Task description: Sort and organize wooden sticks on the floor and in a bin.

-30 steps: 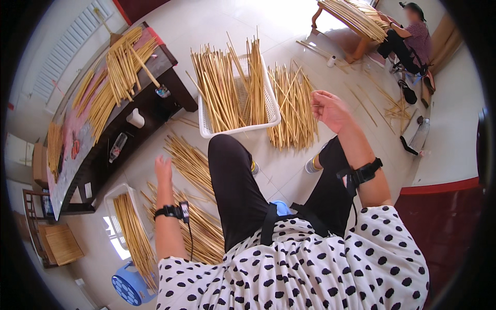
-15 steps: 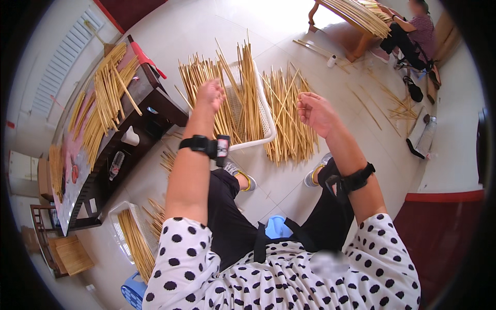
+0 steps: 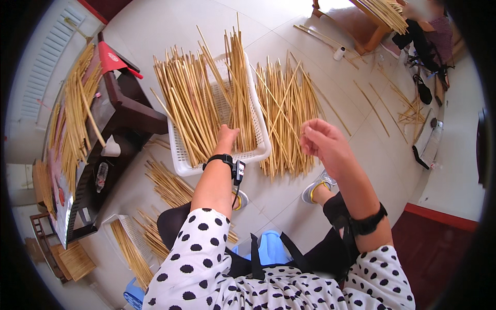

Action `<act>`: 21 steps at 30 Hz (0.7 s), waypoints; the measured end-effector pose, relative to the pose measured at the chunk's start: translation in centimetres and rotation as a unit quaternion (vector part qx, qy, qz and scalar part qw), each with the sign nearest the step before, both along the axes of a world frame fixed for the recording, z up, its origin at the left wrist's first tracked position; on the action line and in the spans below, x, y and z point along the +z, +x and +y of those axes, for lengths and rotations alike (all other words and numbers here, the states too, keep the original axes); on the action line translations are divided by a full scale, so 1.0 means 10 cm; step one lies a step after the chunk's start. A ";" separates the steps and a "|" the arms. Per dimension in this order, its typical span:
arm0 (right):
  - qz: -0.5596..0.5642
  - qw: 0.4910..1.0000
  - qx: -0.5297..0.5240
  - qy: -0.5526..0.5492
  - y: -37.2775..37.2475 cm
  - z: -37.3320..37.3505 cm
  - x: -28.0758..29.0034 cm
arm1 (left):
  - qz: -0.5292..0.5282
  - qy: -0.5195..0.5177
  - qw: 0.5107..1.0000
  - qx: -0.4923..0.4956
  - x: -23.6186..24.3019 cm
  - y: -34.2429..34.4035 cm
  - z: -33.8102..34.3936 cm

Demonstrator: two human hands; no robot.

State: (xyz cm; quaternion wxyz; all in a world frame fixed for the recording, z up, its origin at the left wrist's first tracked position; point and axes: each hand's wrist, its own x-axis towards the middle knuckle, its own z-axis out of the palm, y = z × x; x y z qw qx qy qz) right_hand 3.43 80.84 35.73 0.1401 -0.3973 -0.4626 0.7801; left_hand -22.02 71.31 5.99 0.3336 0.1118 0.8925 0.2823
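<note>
My left hand (image 3: 228, 136) reaches over the near part of a white plastic basket (image 3: 265, 129), close to the upright bundle of thin tan sticks (image 3: 242, 88) inside. Its fingers point away and are mostly hidden, so any grip there does not show. More sticks (image 3: 183, 98) lean along the basket's left side. Held in the air to the right, my right hand (image 3: 324, 140) has its fingers curled in and the thumb against them; whether something small is between them I cannot make out. Below and beyond it a pile of loose sticks (image 3: 287, 119) lies on the floor.
A dark table (image 3: 137, 106) bearing stick bundles stands at left. Another white basket (image 3: 118, 219) and loose sticks (image 3: 168, 181) lie nearer. A blue plastic stool (image 3: 271, 248) is between my legs. Far right, a person (image 3: 431, 41) sits by a wooden table (image 3: 369, 39).
My left hand has come down and nearer, to the near part of the basket. My right hand has dropped slightly, its fingers still curled. The whole view has shifted a little.
</note>
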 end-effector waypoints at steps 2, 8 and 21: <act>-0.004 0.999 0.030 0.020 -0.01 -0.01 0.01 | 0.006 -0.008 0.999 -0.032 -0.15 -0.10 0.06; -0.013 0.998 0.030 0.044 0.01 0.00 0.06 | 0.011 -0.035 0.998 -0.059 -0.43 -0.11 0.40; 0.017 0.997 0.045 0.065 0.09 -0.05 0.17 | -0.030 0.012 0.999 0.019 -0.46 -0.12 0.52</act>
